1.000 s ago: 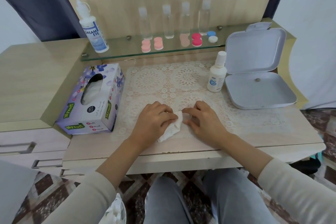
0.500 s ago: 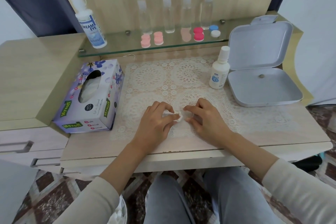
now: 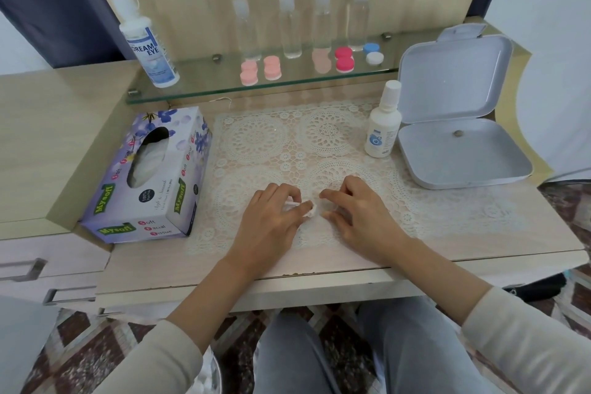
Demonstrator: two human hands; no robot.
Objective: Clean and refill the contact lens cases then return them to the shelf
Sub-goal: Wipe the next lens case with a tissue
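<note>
My left hand (image 3: 271, 221): fingers curled round crumpled tissue (image 3: 310, 210), pressed on lace mat (image 3: 256, 137). My right hand (image 3: 361, 214) just beside tissue, fingers bent; cannot tell whether holding anything. Contact lens cases (image 3: 272, 67) well beyond fingertips, on glass shelf (image 3: 208, 85).

A: Seen anywhere, twin-cup plastic contact lens cases?
B: Five, in a row on the clear glass shelf (image 3: 198, 88). From the left: pale pink case (image 3: 248, 72), salmon pink case (image 3: 272, 67), beige case (image 3: 321, 60), hot pink case (image 3: 344, 59), blue-and-white case (image 3: 372, 53).
A: Capped?
B: All capped, lying flat, one cup behind the other.
A: Wiping material?
B: Crumpled white tissue wad (image 3: 310, 210), pinched in the left hand (image 3: 271, 221).
</note>
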